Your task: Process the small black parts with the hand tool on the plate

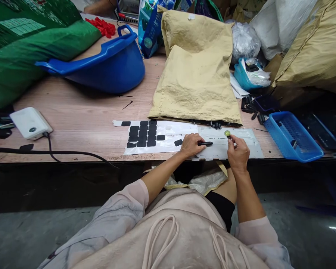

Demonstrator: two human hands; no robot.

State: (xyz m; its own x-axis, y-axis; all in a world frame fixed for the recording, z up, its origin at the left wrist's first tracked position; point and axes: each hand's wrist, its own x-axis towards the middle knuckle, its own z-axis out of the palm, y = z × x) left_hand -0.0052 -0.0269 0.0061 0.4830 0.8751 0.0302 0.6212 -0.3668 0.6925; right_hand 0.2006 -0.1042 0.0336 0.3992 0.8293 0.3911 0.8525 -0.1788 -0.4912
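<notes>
My left hand (pixel 192 145) is closed on a small black tube (pixel 206 143), which points right and lies just over a pale board. Between the thumb and fingers of my right hand (pixel 238 154) is a small tool with a round yellow-green top (pixel 227 133); its lower part is hidden by the fingers. Both hands are low over the grey-white board (pixel 252 139) at the table's front edge. Left of them lies a white sheet (pixel 168 148) bearing rows of black rounded-square stickers (pixel 143 133). One loose-looking black sticker (pixel 178 142) is close to my left wrist.
A large tan paper sack (pixel 197 82) lies behind the board, with several black tubes (pixel 216 125) at its mouth. To the right is a blue basket (pixel 294 136). A blue basin (pixel 109 67), a white device (pixel 31 123) and a black cable (pixel 72 152) occupy the left.
</notes>
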